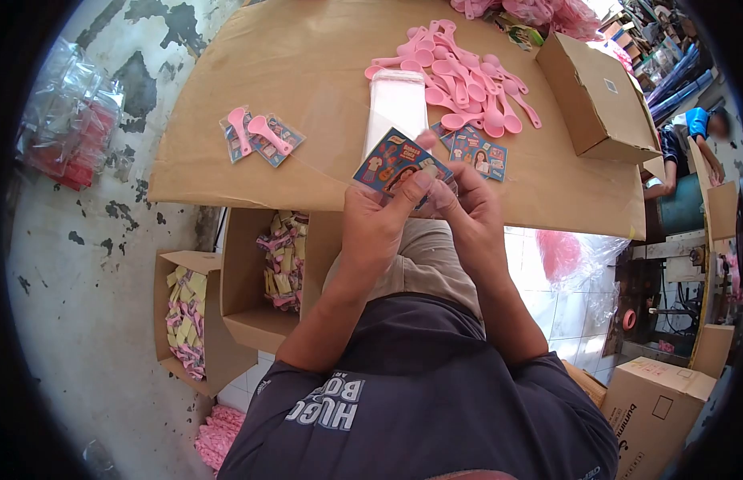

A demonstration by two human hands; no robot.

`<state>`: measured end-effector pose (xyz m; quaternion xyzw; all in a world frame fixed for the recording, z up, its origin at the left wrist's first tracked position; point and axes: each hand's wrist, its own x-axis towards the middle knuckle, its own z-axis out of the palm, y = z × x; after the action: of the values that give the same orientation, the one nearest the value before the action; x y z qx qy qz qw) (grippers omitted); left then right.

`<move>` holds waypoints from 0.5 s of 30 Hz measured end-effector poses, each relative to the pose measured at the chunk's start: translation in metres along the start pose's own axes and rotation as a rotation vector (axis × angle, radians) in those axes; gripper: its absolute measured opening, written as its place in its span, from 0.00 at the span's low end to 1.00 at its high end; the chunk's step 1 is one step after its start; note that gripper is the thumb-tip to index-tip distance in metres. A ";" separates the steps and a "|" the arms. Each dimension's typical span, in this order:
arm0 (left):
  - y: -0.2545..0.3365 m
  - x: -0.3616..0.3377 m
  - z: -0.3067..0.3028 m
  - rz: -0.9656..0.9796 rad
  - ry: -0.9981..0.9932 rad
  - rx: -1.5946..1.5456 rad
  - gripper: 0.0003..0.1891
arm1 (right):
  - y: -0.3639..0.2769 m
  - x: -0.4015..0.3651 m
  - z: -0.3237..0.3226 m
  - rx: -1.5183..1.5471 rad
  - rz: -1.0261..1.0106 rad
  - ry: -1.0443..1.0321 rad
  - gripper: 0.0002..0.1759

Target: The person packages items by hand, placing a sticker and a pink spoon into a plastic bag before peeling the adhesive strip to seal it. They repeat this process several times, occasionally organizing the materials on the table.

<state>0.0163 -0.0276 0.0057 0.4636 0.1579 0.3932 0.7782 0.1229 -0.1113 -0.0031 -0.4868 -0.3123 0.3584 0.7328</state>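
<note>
Both hands meet over the table's near edge around a blue printed card (pixel 381 162). My left hand (pixel 378 220) pinches the card between thumb and fingers. The fingers of my right hand (pixel 471 210) are closed at the card's right side, where clear plastic shows; a bit of pink is visible just above. Behind the card lies a stack of clear plastic sleeves (pixel 394 104). More printed cards (pixel 482 154) lie to its right. A heap of pink spoons (pixel 463 76) is farther back. On the left, two pink spoons (pixel 269 134) rest on packed cards.
A closed cardboard box (pixel 595 100) stands at the table's right. Below the left edge are open boxes of packed items (pixel 283 264) (pixel 186 320). Plastic bags (pixel 71 120) hang on the left wall. Another person (pixel 691 132) is at the far right.
</note>
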 end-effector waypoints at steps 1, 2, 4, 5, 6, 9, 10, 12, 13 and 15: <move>0.001 0.001 0.002 0.018 -0.002 0.025 0.22 | 0.003 0.000 -0.002 0.003 0.003 0.001 0.11; 0.001 0.001 0.003 0.035 -0.004 0.051 0.25 | 0.006 0.000 -0.004 0.046 0.034 -0.047 0.11; 0.003 0.005 0.003 0.046 -0.018 0.001 0.27 | 0.008 -0.001 -0.007 0.093 0.064 -0.092 0.12; 0.004 0.007 0.004 0.059 -0.035 -0.052 0.30 | 0.008 -0.004 -0.008 0.096 0.083 -0.078 0.11; 0.007 0.009 0.008 0.056 -0.038 -0.049 0.30 | 0.007 -0.006 -0.009 0.099 0.102 -0.063 0.10; 0.011 0.012 0.014 0.126 -0.050 -0.277 0.31 | 0.000 -0.011 -0.006 0.037 0.146 0.006 0.09; 0.009 0.013 0.012 0.126 -0.088 -0.326 0.31 | -0.002 -0.011 -0.006 0.039 0.147 0.005 0.09; 0.003 0.013 0.009 0.123 -0.126 -0.374 0.31 | -0.006 -0.011 -0.007 0.079 0.201 -0.018 0.10; -0.001 0.013 0.007 0.112 -0.165 -0.395 0.30 | -0.005 -0.010 -0.006 0.080 0.202 -0.016 0.10; -0.004 0.013 0.008 0.099 -0.206 -0.418 0.29 | 0.000 -0.007 -0.003 -0.023 0.058 0.008 0.11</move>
<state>0.0312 -0.0237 0.0073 0.3371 -0.0301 0.4059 0.8489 0.1217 -0.1186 -0.0047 -0.5056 -0.2992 0.3736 0.7178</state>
